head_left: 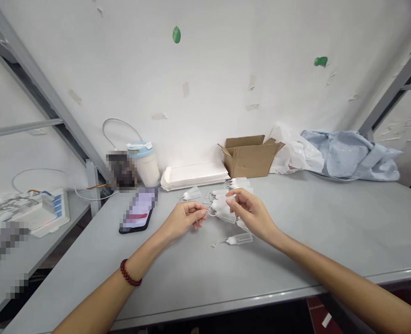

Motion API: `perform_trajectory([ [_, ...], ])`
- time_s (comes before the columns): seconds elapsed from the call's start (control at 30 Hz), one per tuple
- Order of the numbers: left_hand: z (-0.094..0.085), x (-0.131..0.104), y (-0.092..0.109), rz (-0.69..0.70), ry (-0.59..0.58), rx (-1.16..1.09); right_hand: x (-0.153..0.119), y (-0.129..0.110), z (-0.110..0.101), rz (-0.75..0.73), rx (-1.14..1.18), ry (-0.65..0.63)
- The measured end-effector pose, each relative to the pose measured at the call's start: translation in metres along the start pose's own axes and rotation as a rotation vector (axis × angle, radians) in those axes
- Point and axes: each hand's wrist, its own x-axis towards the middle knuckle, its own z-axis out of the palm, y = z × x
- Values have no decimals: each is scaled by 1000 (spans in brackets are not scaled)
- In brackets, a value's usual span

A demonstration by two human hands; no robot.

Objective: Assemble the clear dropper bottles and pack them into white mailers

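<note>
My left hand [187,218] is closed in a pinch, thumb against forefinger, at the thin white cap strap [211,213] of a small clear squeeze bottle [226,216]. Just right of it, my right hand [252,213] hovers over the bottle pile with thumb and forefinger apart and nothing visible between them. Several similar bottles with white tips and thin straps lie in the pile, partly hidden by my right hand. One bottle [239,239] rests apart, nearer the table's front edge. Another bottle [191,194] lies behind my left hand.
A phone [139,211] lies on the grey table [191,283], left of my hands. Behind stand a cup with a blue lid [147,167], flat white packets [196,175] and an open cardboard box [250,160]. A white plastic bag [294,150] and light blue cloth [358,155] sit back right.
</note>
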Motion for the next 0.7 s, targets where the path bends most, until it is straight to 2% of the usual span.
perform_trajectory([
  [0.7,3,-2,6,-20,47,-68,-1,-1,1,30,33,13],
])
